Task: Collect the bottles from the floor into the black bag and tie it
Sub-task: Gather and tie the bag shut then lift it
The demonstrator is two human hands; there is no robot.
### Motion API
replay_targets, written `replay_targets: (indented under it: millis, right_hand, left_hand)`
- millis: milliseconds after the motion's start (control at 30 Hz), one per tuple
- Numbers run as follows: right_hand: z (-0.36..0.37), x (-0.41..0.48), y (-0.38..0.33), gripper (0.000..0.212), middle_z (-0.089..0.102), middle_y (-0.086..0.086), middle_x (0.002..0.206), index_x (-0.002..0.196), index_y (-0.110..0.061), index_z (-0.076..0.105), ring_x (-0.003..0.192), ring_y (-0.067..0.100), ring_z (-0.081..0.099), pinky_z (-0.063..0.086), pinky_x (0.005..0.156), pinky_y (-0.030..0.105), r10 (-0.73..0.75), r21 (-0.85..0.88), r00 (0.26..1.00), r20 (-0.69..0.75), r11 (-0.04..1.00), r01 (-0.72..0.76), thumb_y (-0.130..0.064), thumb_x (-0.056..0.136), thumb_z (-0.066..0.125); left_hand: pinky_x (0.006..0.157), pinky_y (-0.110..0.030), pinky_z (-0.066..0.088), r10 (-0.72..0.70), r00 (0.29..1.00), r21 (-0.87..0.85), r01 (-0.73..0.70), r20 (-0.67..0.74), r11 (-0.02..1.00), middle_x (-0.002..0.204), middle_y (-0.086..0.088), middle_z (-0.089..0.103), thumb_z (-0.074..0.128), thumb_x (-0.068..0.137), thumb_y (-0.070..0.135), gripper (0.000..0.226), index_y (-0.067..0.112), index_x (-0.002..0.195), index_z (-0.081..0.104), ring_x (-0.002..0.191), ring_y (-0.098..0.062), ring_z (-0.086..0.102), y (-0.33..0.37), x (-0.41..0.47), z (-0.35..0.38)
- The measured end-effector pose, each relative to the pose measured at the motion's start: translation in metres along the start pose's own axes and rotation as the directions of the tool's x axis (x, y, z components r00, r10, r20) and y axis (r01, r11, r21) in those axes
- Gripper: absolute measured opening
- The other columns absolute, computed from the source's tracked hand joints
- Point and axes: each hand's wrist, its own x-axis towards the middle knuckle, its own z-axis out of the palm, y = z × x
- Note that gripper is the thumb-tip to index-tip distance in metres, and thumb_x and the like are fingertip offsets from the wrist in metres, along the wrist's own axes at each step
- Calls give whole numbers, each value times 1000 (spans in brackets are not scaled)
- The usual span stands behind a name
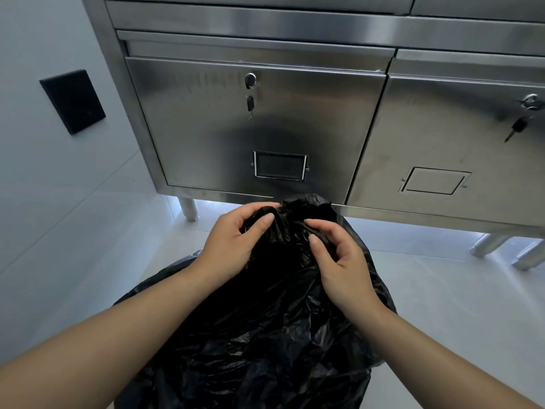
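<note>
A large black plastic bag (265,326) stands on the pale floor in front of me, bulging and crinkled. Its top is bunched into a gathered neck (300,208) between my hands. My left hand (236,237) grips the gathered plastic from the left, thumb on top. My right hand (342,261) pinches the plastic from the right with curled fingers. No bottles show; whatever the bag holds is hidden.
A stainless steel cabinet (265,119) with locked doors and hanging keys (250,103) stands just beyond the bag on round legs (188,209). A white wall with a black plate (72,101) runs along the left. Light floor (457,305) extends to the right.
</note>
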Motion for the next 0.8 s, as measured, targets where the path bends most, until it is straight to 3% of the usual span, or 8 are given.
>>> replay_targets:
  millis: [100, 267, 400, 500, 600, 667, 800]
  right_hand:
    - [0, 0, 4, 30, 69, -5, 107, 114, -30, 58, 104, 7, 64, 48, 90, 21, 34, 75, 999, 31, 997, -36, -9, 92, 58]
    - [3, 2, 2, 36, 70, -3, 102, 118, -24, 55, 99, 8, 65, 48, 83, 18, 28, 86, 992, 119, 996, -39, -1, 90, 58]
    - [0, 5, -3, 39, 70, -6, 97, 118, -25, 53, 95, 5, 65, 47, 83, 16, 17, -7, 977, 211, 1000, -16, 2, 89, 57]
    - [-2, 4, -1, 35, 69, -10, 95, 118, -24, 52, 92, 1, 64, 45, 81, 11, 44, -64, 974, 220, 997, -30, -4, 90, 58]
    - [0, 2, 4, 21, 65, -12, 99, 110, -29, 51, 92, -4, 61, 43, 79, 10, 85, -127, 974, 210, 990, -59, -19, 93, 56]
    - [3, 1, 7, 13, 63, -13, 99, 107, -32, 49, 88, -4, 60, 43, 75, 10, 111, -183, 970, 218, 980, -71, -30, 94, 52]
    - [8, 0, 11, 26, 57, -15, 108, 116, -27, 43, 95, -5, 55, 42, 78, 11, 137, -256, 969, 207, 963, -81, -41, 94, 47]
  left_hand:
    - [90, -7, 39, 33, 996, 59, -38, 77, 998, 111, 16, 66, 54, 92, 16, 26, 35, 105, 65, 106, 7, 57, -1, -3, 2]
    - [100, -4, 29, 10, 980, 79, -26, 201, 997, 130, 18, 51, 52, 93, 17, 38, 43, 121, 51, 123, 14, 41, -3, -5, 6]
    - [103, -16, 36, -52, 951, 120, 16, 305, 993, 127, 11, 58, 50, 94, 19, 38, 25, 131, 50, 120, 3, 50, -6, -6, 6]
    - [92, -26, 45, -62, 965, 176, 18, 253, 984, 105, 3, 66, 55, 92, 16, 19, 15, 109, 62, 100, -7, 60, -7, -6, 8]
    - [80, -25, 47, -90, 983, 97, 76, 160, 992, 86, 5, 64, 56, 91, 13, 7, 17, 92, 62, 81, -5, 59, -6, -5, 10]
    - [78, -26, 48, -100, 989, 59, 93, 113, 994, 82, 5, 64, 56, 90, 14, 7, 16, 88, 62, 77, -6, 59, -6, -5, 11]
    - [76, -21, 48, -79, 995, 23, 78, 52, 997, 83, 7, 65, 57, 90, 14, 6, 16, 88, 62, 79, -6, 60, -7, -8, 12]
